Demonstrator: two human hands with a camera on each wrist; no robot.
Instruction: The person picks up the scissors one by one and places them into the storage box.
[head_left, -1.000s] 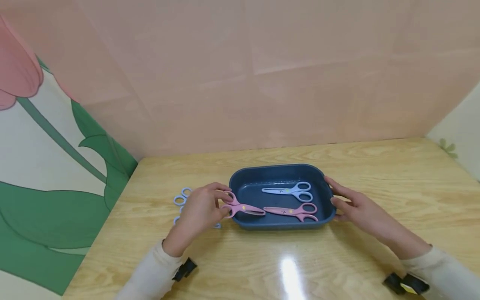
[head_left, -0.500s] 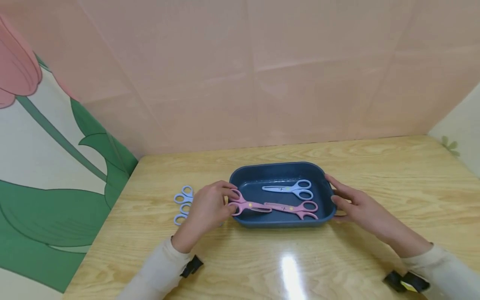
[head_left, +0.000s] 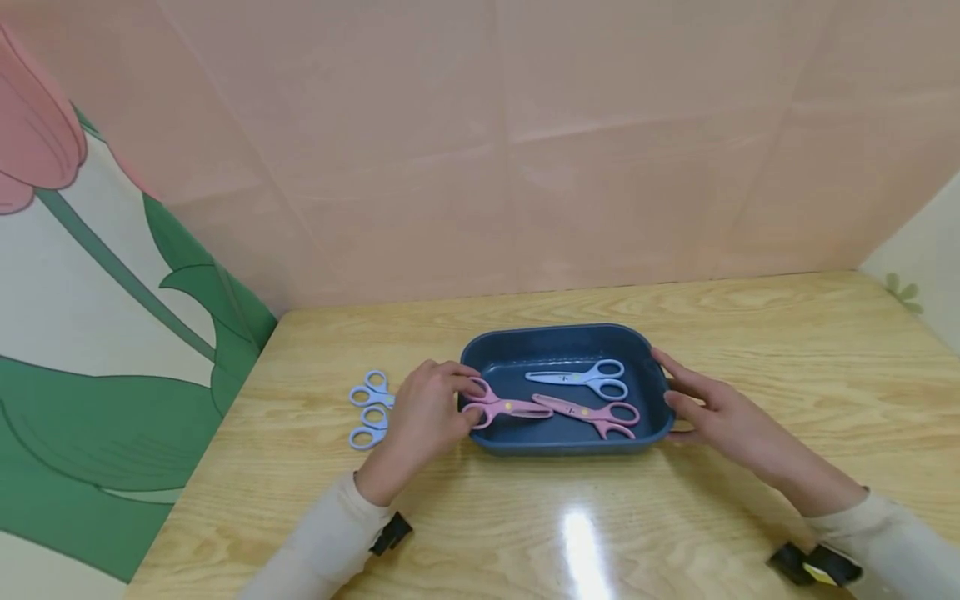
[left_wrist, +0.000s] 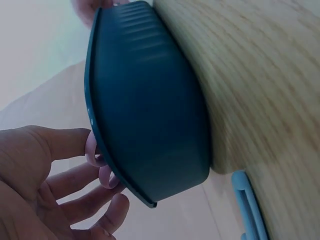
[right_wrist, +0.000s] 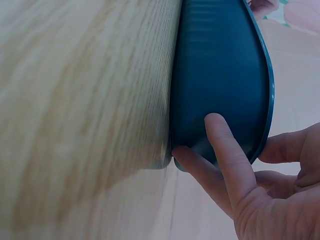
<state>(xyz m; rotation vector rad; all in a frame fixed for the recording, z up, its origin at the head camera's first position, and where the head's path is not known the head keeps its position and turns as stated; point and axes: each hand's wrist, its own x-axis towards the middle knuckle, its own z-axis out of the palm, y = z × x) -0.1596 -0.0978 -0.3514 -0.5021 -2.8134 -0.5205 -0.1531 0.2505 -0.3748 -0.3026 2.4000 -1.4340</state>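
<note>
In the head view my left hand (head_left: pixel 429 408) pinches a pair of pink scissors (head_left: pixel 506 408) by the finger loops. Their blades point right, over the inside of a dark blue plastic bin (head_left: pixel 570 448). Inside the bin lie light blue scissors (head_left: pixel 585 379) and another pair of pink scissors (head_left: pixel 592 413), whose blades are near the held tips. The left wrist view shows the pink loops (left_wrist: pixel 91 149) between thumb and fingers, at the bin's rim. My right hand (head_left: pixel 720 417) rests against the bin's right end; its nearly straight fingers (right_wrist: pixel 227 155) touch the outer wall.
Light blue scissors (head_left: pixel 369 427) lie on the wood-grain table (head_left: pixel 480 525) left of the bin, partly hidden by my left hand. More light blue loops (head_left: pixel 371 388) show just behind them. A pink-covered wall (head_left: pixel 510 167) rises along the table's far edge.
My left hand has moved right, bringing the pink scissors further over the bin. The pink pair inside has turned slightly. My right hand stays at the bin's end.
</note>
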